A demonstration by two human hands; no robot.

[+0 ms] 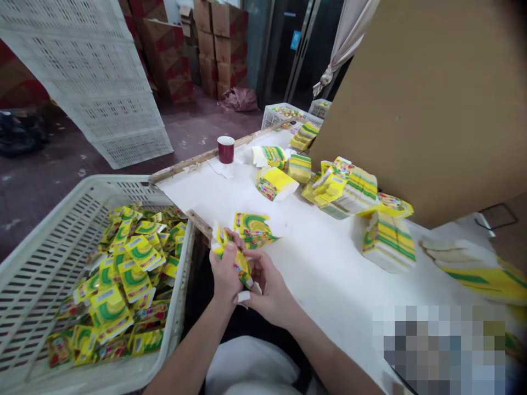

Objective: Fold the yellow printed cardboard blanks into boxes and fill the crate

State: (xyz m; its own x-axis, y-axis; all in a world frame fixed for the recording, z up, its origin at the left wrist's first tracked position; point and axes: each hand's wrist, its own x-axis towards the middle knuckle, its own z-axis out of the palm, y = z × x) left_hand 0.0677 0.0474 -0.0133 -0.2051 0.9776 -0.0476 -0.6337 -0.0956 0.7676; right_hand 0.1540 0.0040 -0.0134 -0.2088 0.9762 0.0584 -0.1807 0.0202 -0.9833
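Note:
Between my two hands is a yellow-and-green printed packet (pixel 244 269), held above the table's near edge. My left hand (pixel 224 269) grips it from the left, thumb on top. From the right, the fingers of my right hand (pixel 269 288) pinch its lower end, where a small white piece shows by the thumb. Just beyond them, several flat yellow-green packets (pixel 253 227) lie on the white table (pixel 321 263). A white plastic crate (pixel 175 329) to my left holds a heap of similar packets (pixel 135 258).
Bundled stacks of flat packets (pixel 389 241) stand along the right and far side of the table. A dark red cup (pixel 226 151) sits near the wooden edge strip. Tall white crates (pixel 107 82) lean at the left, with cardboard boxes (pixel 224 44) behind. A brown board (pixel 432 99) rises at right.

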